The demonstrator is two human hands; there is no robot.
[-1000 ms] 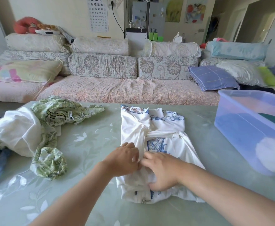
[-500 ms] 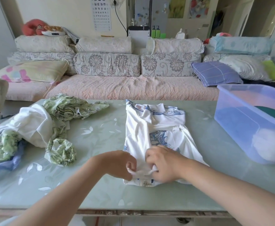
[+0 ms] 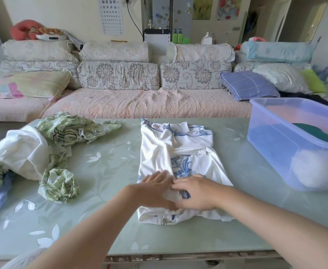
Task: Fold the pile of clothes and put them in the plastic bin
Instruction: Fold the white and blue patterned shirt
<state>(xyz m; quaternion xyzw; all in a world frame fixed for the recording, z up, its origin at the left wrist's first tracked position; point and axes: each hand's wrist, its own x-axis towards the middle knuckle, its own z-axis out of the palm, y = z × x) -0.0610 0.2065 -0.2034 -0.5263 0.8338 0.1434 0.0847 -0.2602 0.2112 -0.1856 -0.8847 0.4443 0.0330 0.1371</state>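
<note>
Fingers (image 3: 160, 176) of the left hand (image 3: 153, 191) lie straight on the half-folded white blue-printed garment (image 3: 180, 148) on the table (image 3: 104, 164), the right hand (image 3: 198, 191) pinches its near fold, the plastic bin (image 3: 275, 144) holds a few clothes, and a crumpled pile (image 3: 29, 152) waits unfolded.

eye chart (image 3: 110, 15) on wall; rows of tumbling E

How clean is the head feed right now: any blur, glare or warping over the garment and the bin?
Head view: soft, even daylight with no hard shadows; the white garment reads sharp, while the left hand looks slightly motion-smeared; there is a faint sheen on the table but no blown glare; the plastic bin has a translucent wall that hazes its contents; wide-angle distortion tilts verticals near the frame's edges.
</note>
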